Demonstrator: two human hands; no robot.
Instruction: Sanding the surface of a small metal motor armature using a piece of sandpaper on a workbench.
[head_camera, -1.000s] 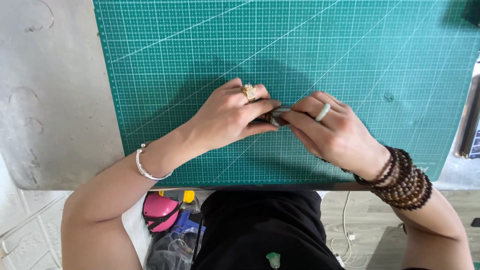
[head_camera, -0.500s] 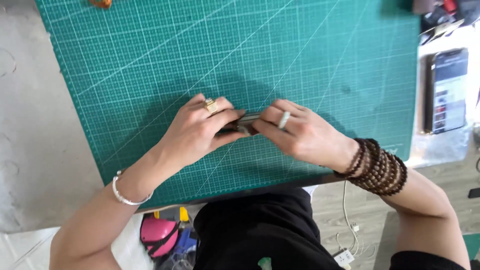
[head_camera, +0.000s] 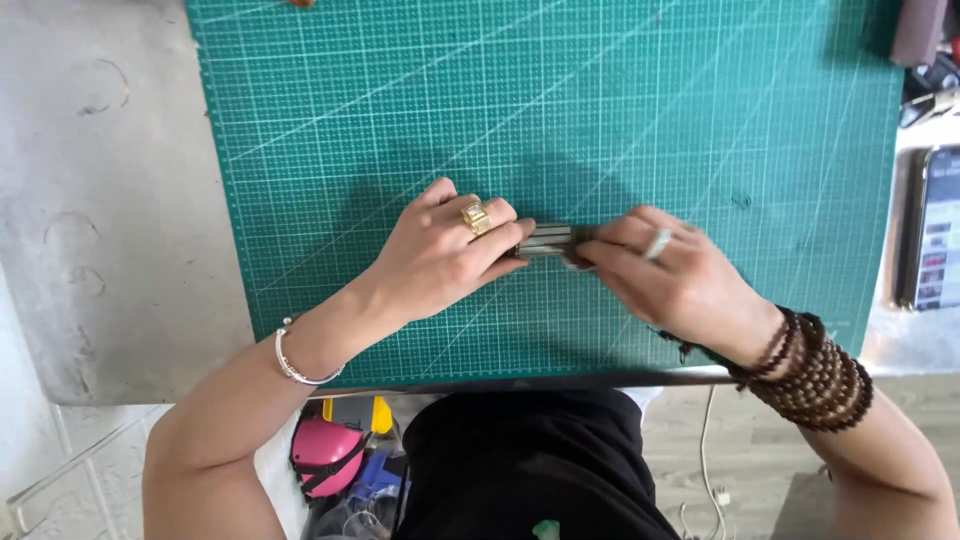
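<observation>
- Head view looks straight down at your two hands, which meet over the middle of the green cutting mat (head_camera: 620, 110).
- Your left hand (head_camera: 440, 255), with a gold ring on one finger, has its fingertips pinched on the left end of a small grey ridged piece (head_camera: 545, 240).
- Your right hand (head_camera: 675, 280), with a silver ring, closes its fingers on the right end of that same piece, hiding that end.
- That grey piece lies level between both hands, just above or on the mat; you cannot tell which.
- A silver bangle (head_camera: 295, 365) sits on your left wrist; brown bead bracelets (head_camera: 815, 370) wrap your right wrist.
- A phone (head_camera: 935, 230) lies beside the mat's right edge, well apart from your hands.
</observation>
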